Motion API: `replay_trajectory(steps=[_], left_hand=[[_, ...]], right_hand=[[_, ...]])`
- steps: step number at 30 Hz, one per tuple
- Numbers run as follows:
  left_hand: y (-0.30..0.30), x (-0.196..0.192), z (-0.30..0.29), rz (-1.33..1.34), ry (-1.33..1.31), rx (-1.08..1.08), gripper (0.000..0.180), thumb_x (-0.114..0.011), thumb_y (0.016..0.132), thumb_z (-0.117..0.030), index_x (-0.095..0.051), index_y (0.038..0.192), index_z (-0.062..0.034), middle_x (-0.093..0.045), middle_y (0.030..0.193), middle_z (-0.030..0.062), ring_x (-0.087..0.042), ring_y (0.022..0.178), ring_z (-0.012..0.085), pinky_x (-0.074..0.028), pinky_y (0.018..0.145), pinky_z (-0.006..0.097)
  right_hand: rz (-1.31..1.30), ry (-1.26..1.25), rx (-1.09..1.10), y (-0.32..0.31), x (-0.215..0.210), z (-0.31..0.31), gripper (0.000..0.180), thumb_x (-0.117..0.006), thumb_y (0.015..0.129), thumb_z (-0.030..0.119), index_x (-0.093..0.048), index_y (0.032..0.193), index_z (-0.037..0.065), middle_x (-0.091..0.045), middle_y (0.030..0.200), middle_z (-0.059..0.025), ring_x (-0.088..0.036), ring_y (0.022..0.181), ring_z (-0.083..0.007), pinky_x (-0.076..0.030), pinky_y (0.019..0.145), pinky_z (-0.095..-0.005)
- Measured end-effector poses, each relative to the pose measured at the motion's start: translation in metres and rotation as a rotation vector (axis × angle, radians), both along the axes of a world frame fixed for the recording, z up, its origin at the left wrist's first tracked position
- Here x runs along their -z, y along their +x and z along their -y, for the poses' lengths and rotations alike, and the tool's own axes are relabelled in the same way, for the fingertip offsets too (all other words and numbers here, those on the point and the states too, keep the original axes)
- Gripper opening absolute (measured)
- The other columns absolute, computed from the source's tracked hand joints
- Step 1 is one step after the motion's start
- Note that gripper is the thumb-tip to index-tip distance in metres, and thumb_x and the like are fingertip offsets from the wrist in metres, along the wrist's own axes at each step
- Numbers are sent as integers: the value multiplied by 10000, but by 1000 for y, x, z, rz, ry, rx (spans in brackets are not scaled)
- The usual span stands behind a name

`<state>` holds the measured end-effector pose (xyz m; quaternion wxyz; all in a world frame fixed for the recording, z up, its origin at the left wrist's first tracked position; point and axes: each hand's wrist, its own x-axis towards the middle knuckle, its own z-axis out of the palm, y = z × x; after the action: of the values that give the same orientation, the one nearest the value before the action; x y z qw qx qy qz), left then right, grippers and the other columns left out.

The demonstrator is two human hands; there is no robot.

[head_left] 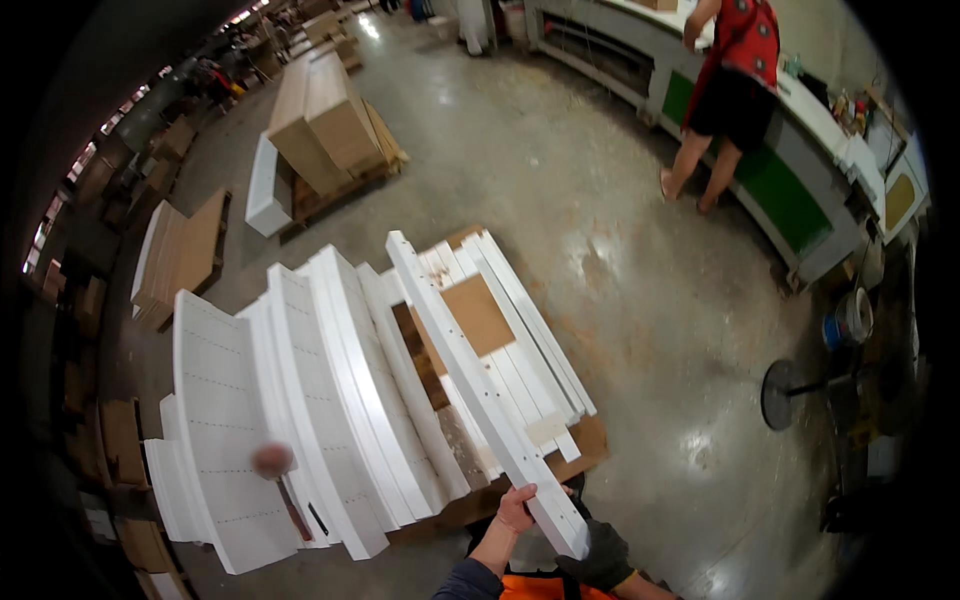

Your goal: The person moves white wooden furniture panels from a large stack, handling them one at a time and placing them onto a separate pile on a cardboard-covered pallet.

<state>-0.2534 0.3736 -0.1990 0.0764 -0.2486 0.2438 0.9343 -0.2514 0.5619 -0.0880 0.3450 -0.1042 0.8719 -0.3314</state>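
Note:
A long white board [478,375] with small holes along it runs from near my body toward the far end of a pallet stack. My bare left hand [516,508] is closed on its left edge, close to the near end. At that end my right hand [603,556], in a dark glove, grips the board from the right side; some of its fingers are hidden. Under and beside the board lie several white slats [545,345] with a brown cardboard piece [479,314] on them. To the left, a mallet [272,461] rests on white panels [215,400] beside a thin black object [318,518].
Stacked brown boards [320,115] stand on a pallet at the far left, and more panels [185,250] lean nearby. A person [735,90] in red and black works at a long bench [790,200]. A round stand base [778,395] and a bucket [850,318] are at right.

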Motion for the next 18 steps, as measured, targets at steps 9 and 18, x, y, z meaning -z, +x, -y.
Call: replay_trajectory(steps=[9,18], left_hand=[[-60,-149,76,-291,-28,-229,723,-476,787,-650,-471,1139,-18,-559,994,141,-558,900,322,-457,826,472],[-38,-198,106,-520,107,-321,622,-396,862,-596,-479,1164,-58,-569,941,126,-557,886,321,-470,793,475]], right_hand=[[-358,-79,146,59,-67,-32,732,-741,620,381,-452,1244,128,-541,1111,-184,-558,976,-371,-470,819,-445],[-690,-200,185,93,-79,-26,764,-757,604,348,-469,1236,31,-607,1017,-202,-617,892,-352,-513,749,-415]])
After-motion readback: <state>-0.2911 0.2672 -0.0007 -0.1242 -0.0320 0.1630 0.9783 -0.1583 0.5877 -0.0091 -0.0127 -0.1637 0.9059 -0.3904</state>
